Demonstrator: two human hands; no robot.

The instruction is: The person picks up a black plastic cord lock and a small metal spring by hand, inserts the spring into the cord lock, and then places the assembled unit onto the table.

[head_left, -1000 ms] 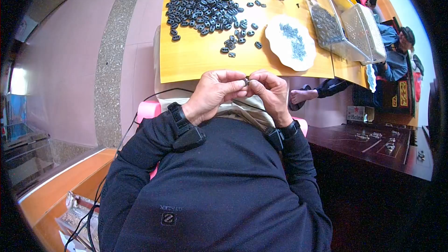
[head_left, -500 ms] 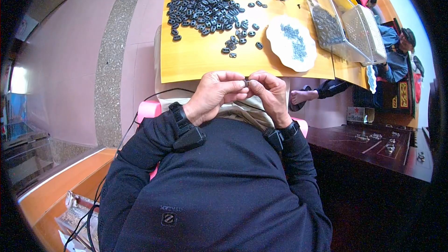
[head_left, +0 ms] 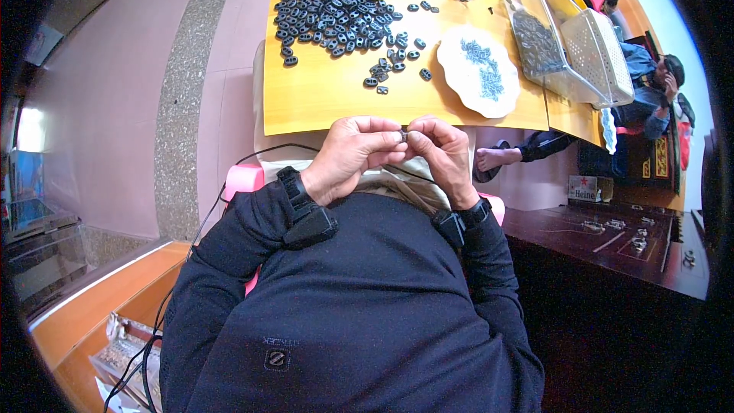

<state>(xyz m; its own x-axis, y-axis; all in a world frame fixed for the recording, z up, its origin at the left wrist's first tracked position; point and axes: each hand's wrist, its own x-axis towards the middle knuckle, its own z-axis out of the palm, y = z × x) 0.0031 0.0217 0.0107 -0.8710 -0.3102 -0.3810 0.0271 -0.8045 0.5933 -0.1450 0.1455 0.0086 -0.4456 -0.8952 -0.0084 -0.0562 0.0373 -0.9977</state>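
My left hand (head_left: 354, 154) and my right hand (head_left: 443, 154) meet just off the near edge of the yellow wooden table (head_left: 336, 103). Between their fingertips is a small dark piece (head_left: 404, 136), mostly covered, so its exact kind is unclear. Both hands are closed in a pinch on it. Beyond them on the table lies a heap of black oval pieces with two holes (head_left: 336, 19), with several strays nearer me. To the right, a white scalloped plate (head_left: 456, 92) holds many small grey metal-looking bits.
A clear plastic bin (head_left: 554, 80) with dark pieces stands at the right, beside a white perforated basket (head_left: 600, 53). Another person (head_left: 646, 99) sits beyond it. A dark wooden table (head_left: 566, 241) is at my right. Black cables (head_left: 183, 260) run along my left side.
My hands hold nearly the same pose on the small piece. The person at the right has raised a hand to the head.
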